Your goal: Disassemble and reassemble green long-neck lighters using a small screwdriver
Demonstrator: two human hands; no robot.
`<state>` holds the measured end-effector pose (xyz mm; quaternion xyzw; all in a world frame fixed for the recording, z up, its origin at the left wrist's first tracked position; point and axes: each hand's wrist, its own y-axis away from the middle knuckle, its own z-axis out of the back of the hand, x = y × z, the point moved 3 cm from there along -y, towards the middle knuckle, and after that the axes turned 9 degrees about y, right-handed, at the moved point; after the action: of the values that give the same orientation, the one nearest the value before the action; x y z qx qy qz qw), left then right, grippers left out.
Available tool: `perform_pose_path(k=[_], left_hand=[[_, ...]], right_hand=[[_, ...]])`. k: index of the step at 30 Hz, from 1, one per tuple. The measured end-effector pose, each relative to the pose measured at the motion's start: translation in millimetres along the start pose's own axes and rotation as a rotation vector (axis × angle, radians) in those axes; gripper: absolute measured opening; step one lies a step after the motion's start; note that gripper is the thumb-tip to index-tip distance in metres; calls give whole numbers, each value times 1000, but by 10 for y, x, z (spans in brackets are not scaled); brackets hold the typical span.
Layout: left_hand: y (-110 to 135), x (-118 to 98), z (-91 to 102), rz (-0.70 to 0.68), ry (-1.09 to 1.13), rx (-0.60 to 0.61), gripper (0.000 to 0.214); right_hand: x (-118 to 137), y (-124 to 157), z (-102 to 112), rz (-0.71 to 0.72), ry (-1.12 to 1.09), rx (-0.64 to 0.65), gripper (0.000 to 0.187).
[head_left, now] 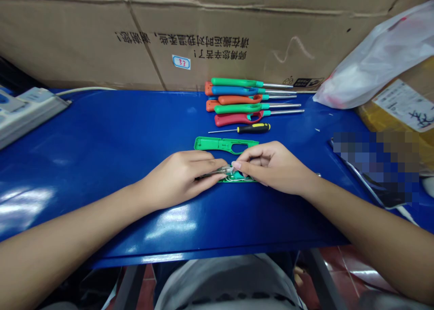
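My left hand [193, 172] is closed, pinching a slim, greyish, see-through-looking lighter part [220, 170] between thumb and fingers. It lies over an opened green lighter half-shell [222, 180], in which thin white wires and a teal piece show. From the other side my right hand [271, 167] reaches in, thumb and forefinger pinched together at the end of that part; what they grip is too small to make out. Just beyond both hands lies the other green half-shell [212, 144], hollow side up. My fingers hide much of the lower shell.
Several long-nosed lighters [237, 99] lie stacked behind a black-and-yellow screwdriver [254, 128]. A cardboard box [84, 43] walls off the back. At left is a power strip [32, 108]; at right are a plastic bag [379, 61] and a partly blurred-out device [376, 174].
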<state>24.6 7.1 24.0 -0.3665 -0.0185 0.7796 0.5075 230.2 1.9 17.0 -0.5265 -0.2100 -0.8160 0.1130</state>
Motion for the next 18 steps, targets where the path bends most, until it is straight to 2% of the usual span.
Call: perform_pose_path(k=[11, 18], left_hand=[[-7, 14, 20, 10, -3, 8, 24], [-16, 20, 111, 103, 67, 55, 22]], right_hand=[[-29, -2, 16, 33, 113, -22, 22], [-30, 22, 43, 79, 168, -72, 20]])
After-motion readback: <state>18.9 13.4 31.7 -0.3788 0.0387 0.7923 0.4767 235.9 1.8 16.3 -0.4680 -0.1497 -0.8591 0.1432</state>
